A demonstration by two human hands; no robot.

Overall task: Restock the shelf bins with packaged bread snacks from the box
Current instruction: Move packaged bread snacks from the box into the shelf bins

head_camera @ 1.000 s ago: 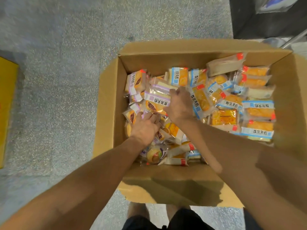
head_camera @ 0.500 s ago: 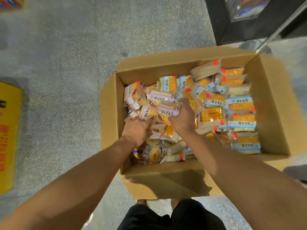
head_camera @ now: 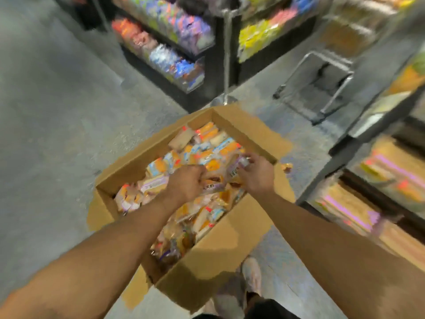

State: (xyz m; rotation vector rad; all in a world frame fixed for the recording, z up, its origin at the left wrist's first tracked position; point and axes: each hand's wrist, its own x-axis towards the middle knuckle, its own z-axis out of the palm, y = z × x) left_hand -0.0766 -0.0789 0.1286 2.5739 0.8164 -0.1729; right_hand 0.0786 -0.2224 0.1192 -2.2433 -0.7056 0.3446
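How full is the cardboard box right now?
Mostly full: the cardboard box is open-topped, with snack packets piled across its whole visible floor, close to the rim.

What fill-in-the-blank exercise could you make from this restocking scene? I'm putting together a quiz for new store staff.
1. Both hands reach into an open ____ box standing on the floor.
2. The left hand and the right hand each hold snack ____.
3. The stocked shelf bins nearest the box stand on the person's ____ side.

Missing words: cardboard; packets; right
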